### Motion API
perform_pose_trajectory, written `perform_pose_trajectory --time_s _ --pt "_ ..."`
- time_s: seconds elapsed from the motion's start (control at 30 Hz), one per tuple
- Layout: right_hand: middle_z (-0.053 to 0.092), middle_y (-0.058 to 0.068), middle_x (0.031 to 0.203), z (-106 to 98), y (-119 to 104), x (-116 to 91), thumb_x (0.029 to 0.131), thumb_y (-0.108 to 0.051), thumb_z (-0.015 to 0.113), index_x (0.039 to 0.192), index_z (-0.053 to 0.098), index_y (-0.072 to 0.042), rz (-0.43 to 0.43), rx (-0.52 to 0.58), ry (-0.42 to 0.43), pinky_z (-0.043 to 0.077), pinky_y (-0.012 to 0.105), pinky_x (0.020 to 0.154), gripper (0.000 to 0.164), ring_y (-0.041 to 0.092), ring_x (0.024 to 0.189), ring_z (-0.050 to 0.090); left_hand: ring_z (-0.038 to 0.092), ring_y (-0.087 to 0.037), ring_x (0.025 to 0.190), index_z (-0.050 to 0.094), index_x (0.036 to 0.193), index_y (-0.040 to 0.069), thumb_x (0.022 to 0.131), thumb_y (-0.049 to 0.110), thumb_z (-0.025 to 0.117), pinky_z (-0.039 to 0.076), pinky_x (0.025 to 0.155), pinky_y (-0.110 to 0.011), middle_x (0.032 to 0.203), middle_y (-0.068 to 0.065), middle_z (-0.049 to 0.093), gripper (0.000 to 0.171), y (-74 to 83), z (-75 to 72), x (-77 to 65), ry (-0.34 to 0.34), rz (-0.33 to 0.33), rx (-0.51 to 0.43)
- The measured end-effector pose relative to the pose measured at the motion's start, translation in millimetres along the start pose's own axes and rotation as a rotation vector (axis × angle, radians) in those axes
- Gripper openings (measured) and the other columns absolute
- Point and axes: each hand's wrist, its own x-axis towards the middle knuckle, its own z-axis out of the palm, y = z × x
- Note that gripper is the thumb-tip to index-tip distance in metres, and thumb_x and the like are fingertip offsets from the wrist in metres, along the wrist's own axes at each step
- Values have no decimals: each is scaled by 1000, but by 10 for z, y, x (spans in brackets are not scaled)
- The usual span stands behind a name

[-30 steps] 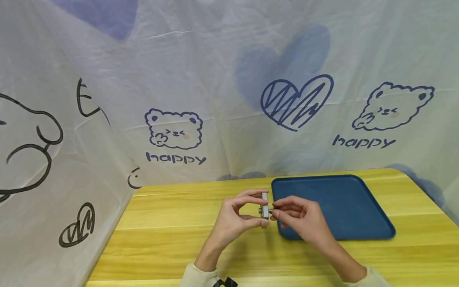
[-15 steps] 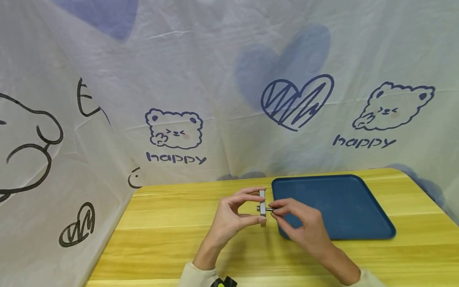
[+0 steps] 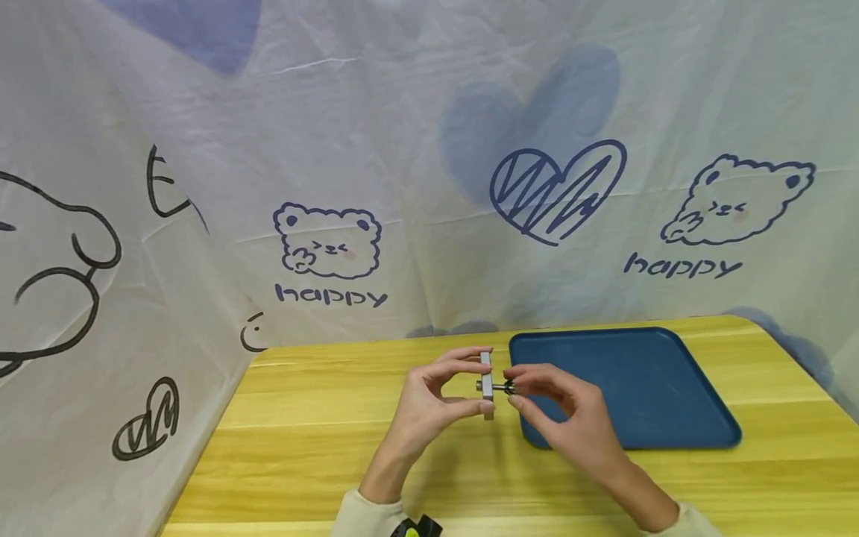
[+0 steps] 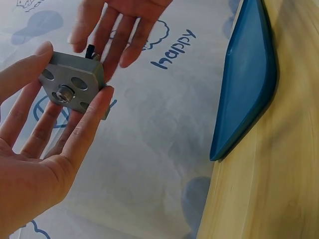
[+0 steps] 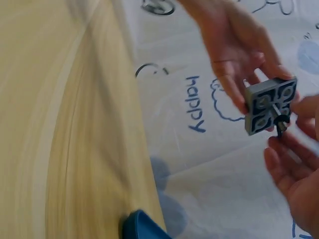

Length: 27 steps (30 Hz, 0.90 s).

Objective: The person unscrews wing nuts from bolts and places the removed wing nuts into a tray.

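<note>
Just left of the tray (image 3: 637,388), the block (image 3: 487,386) is held above the desk (image 3: 322,447) by the left hand (image 3: 418,406), its edges clasped between thumb and fingers. The bolt (image 3: 499,387) is set through the block, its dark end pointed toward the tray. By the tray's left edge, that end is loosely surrounded by the right hand (image 3: 580,414); no pinching grip is seen, and contact cannot be told. The block could be tilted or dropped by a sideways push, being supported only at its edges.
</note>
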Motion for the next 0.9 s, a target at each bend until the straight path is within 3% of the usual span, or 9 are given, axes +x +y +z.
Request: perform_pose_trajectory --time_s 0.1,0.2,0.4,0.67,0.8,0.9 --pt "71 17 119 -33 -23 13 95 1 71 121 69 -3 196 90 13 62 37 87 26 19 103 72 57 -29 132 74 117 -2 80 -5 86 61 87 -46 141 -10 62 39 9 8 4 2 -14 -8" --pt "73 18 114 -58 -35 31 97 -7 71 121 70 0 334 131 16 63 42 81 25 22 95 75 57 -29 132 74 117 -3 80 -5 85 61 87 -47 141 -10 61 39 12 20 8 -5 -20 -19" --pt "74 19 111 -81 -72 50 96 -12 75 121 71 2 443 154 -17 64 42 78 29 23 88 76 57 -29 132 73 118 -4 80 -6 85 61 88 -46 142 -11 60 39 9 38 5 -14 -37 -20" --pt "72 23 107 -56 -76 39 92 0 75 117 70 6 372 134 -8 64 35 77 26 17 89 75 57 -30 131 74 117 -4 79 -8 84 61 88 -46 142 -11 60 39 -5 42 3 -11 -36 -10" --pt "74 16 105 -21 -60 14 90 3 76 112 71 1 270 71 14 64 32 76 23 17 90 75 57 -29 131 74 117 -4 79 -7 85 60 89 -46 141 -10 61 39 -13 44 1 -14 -37 -14" --pt "75 9 103 12 -41 -2 88 5 77 110 72 -6 147 -28 28 64 30 73 25 15 88 74 58 -29 131 74 117 -3 80 -5 86 60 89 -46 141 -9 61 39 -14 44 -1 -14 -34 -15"
